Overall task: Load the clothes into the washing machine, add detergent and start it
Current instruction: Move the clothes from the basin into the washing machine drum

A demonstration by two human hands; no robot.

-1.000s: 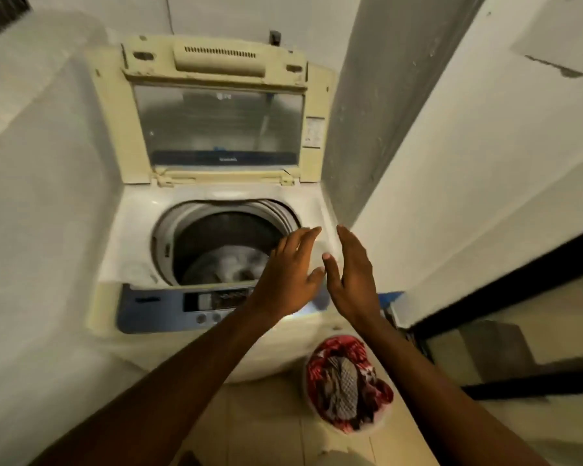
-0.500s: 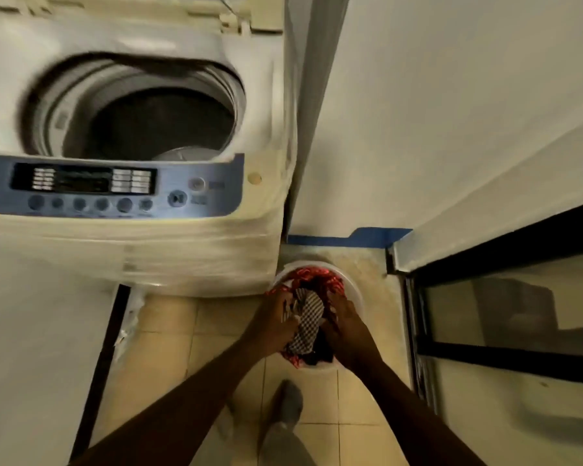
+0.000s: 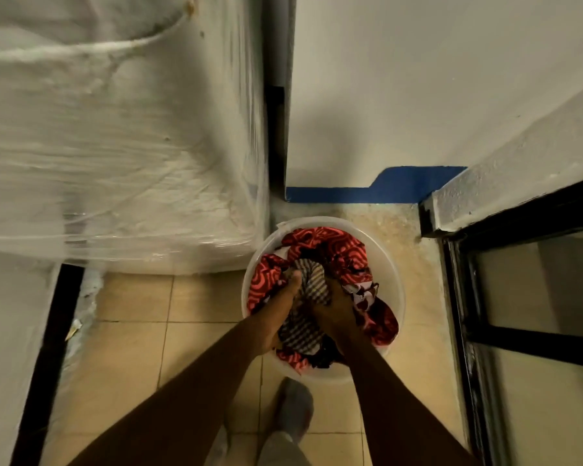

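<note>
A round white basin (image 3: 392, 274) stands on the floor beside the washing machine, filled with clothes. On top lies a black-and-white checked cloth (image 3: 312, 285) over a red patterned garment (image 3: 330, 243). My left hand (image 3: 285, 306) and my right hand (image 3: 335, 307) are both down in the basin, closed on the checked cloth from either side. The washing machine's front wall (image 3: 122, 146), wrapped in clear plastic film, fills the upper left; its tub and panel are out of view.
A white wall (image 3: 418, 79) with a blue skirting strip (image 3: 377, 191) rises behind the basin. A black-framed glass door (image 3: 532, 297) runs along the right. My foot in a grey sock (image 3: 295, 408) stands on the beige floor tiles just below the basin.
My view has tipped down from the open machine to the floor. Both hands dropped from above the control panel into the basin and closed on the checked cloth.
</note>
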